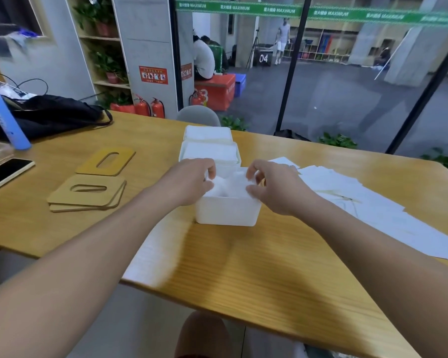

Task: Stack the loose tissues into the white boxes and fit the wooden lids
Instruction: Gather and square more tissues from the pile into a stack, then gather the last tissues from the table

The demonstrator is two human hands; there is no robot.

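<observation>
A white box [227, 211] stands in the middle of the wooden table [269, 275]. A white tissue [228, 186] sags into its open top. My left hand [192, 180] pinches the tissue's left edge and my right hand [272, 188] pinches its right edge. Behind it stand two more white boxes [209, 151], [208, 133], both filled with tissues to the top. Loose tissues [352, 192] lie spread on the table to the right. Wooden lids with oval slots lie at the left: one alone [106, 161], and a small stack [87, 193].
More white tissue [155, 254] lies at the near table edge, left of centre. A phone [5, 174] and a black bag [55, 115] sit at the far left, beside a blue tube [7, 117]. A grey chair back [198, 115] shows behind the table.
</observation>
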